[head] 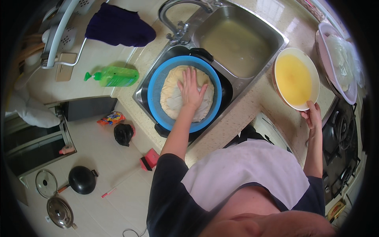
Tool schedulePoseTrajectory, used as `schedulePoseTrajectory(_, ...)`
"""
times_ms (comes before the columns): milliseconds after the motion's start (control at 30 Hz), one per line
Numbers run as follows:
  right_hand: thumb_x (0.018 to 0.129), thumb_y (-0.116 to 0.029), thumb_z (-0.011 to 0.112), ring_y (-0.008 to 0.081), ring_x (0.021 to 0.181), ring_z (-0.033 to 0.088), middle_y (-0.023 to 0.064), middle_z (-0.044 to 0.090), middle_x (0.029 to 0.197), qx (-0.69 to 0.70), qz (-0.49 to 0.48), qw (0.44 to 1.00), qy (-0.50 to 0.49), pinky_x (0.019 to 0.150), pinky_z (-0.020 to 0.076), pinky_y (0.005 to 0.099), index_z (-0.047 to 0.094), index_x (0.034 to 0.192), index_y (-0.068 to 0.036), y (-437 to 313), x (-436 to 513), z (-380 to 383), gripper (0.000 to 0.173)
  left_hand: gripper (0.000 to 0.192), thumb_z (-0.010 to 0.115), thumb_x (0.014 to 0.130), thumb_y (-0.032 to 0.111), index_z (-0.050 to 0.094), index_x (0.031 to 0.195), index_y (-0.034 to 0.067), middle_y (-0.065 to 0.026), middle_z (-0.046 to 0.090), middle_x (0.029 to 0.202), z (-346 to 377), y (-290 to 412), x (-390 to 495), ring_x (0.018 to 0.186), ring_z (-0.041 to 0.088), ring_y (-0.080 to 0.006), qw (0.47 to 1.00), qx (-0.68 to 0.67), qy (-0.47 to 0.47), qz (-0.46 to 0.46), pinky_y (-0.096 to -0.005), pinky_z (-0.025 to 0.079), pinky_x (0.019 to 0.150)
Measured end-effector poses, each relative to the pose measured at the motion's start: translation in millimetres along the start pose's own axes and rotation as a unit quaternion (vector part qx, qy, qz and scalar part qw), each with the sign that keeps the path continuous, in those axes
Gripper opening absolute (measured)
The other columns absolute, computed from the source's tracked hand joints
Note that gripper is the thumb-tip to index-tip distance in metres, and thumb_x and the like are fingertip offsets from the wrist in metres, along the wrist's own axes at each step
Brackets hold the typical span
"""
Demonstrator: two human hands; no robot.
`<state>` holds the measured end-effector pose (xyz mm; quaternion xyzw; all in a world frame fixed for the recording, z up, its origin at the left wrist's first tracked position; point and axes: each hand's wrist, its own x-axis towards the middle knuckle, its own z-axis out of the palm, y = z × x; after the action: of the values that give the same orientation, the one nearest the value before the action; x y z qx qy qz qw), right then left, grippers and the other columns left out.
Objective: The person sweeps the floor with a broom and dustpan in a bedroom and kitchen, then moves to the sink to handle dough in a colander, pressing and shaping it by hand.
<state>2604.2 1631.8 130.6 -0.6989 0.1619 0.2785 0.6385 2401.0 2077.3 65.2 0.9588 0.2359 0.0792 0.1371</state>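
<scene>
My left hand (192, 91) lies spread, palm down, on a pale cloth bundle (171, 96). The bundle sits inside a round blue plastic colander (151, 91), which rests over a black pot or basin (228, 91) on the sink's left side. With my right hand (313, 114) I grip the near rim of a white bowl (314, 69) holding yellow liquid (293, 77). The bowl is over the counter, right of the sink; whether it touches the counter I cannot tell. What the bundle contains is hidden.
Cloudy liquid stands in the steel sink basin (237, 44), beside the faucet (170, 17). A green soap bottle (118, 76) and a dark purple cloth (118, 26) are at the left. A pink basket (328, 56) with plastic bags stands at the right, near the gas stove (337, 142).
</scene>
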Motion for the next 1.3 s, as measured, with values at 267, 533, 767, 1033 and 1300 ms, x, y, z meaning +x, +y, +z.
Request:
schedulePoseTrajectory(267,0.094,-0.032,0.052,0.0226,0.071,0.069,0.0199,0.064,0.096,0.047,0.02,0.999,-0.007,0.048,0.0563,0.0205,0.043,0.12,0.012,6.9,-8.9,1.3,0.052,0.063,0.064,0.083,0.036,0.042,0.138,0.013,-0.018,0.028,0.149,-54.6,-33.2,-63.0,0.14,0.019,-0.0388,0.991,-0.016,-0.02,-0.129,-0.0626,0.018,0.106)
schedulePoseTrajectory(533,0.095,-0.025,0.054,0.0162,0.083,0.067,0.013,0.065,0.108,-0.191,-0.032,0.929,-0.315,0.061,0.052,0.0243,0.053,0.122,-0.002,-4.5,-99.5,136.2,0.036,0.055,0.061,0.086,0.024,0.045,0.133,0.001,-0.0237,0.037,0.142,-81.3,-85.3,-143.0,0.134,0.028,-0.0433,0.935,0.019,0.236,-0.264,-0.0533,0.027,0.106)
schedulePoseTrajectory(767,0.088,-0.017,0.06,0.0348,0.13,0.037,0.0181,0.035,0.144,-0.319,-0.542,0.637,-0.446,0.104,0.0355,0.04,0.038,0.137,-0.003,35.6,-76.8,394.4,0.055,0.04,0.058,0.089,0.026,0.059,0.115,-0.004,-0.0265,0.05,0.128,-53.5,-81.9,-155.7,0.126,0.04,-0.0433,0.909,-0.07,0.265,-0.314,-0.0468,0.034,0.102)
schedulePoseTrajectory(1033,0.09,-0.042,0.049,0.0337,0.142,0.013,0.0186,0.016,0.153,-0.532,-0.589,0.467,-0.39,0.114,0.0123,0.0474,0.02,0.144,0.002,141.2,-75.5,477.7,0.076,0.025,0.064,0.085,0.015,0.062,0.101,-0.004,-0.0265,0.051,0.12,-47.4,-82.5,-161.3,0.113,0.047,-0.0423,0.885,-0.137,0.363,-0.257,-0.0471,0.038,0.097)
schedulePoseTrajectory(1300,0.09,-0.033,0.047,0.0327,0.143,0.011,0.0189,0.015,0.153,-0.543,-0.588,0.461,-0.383,0.114,0.0101,0.0472,0.019,0.145,0.002,147.5,-77.9,482.1,0.071,0.024,0.061,0.086,0.013,0.062,0.103,-0.003,-0.0287,0.05,0.125,-43.2,-85.8,-161.7,0.122,0.043,-0.0461,0.879,-0.142,0.366,-0.271,-0.049,0.036,0.101)
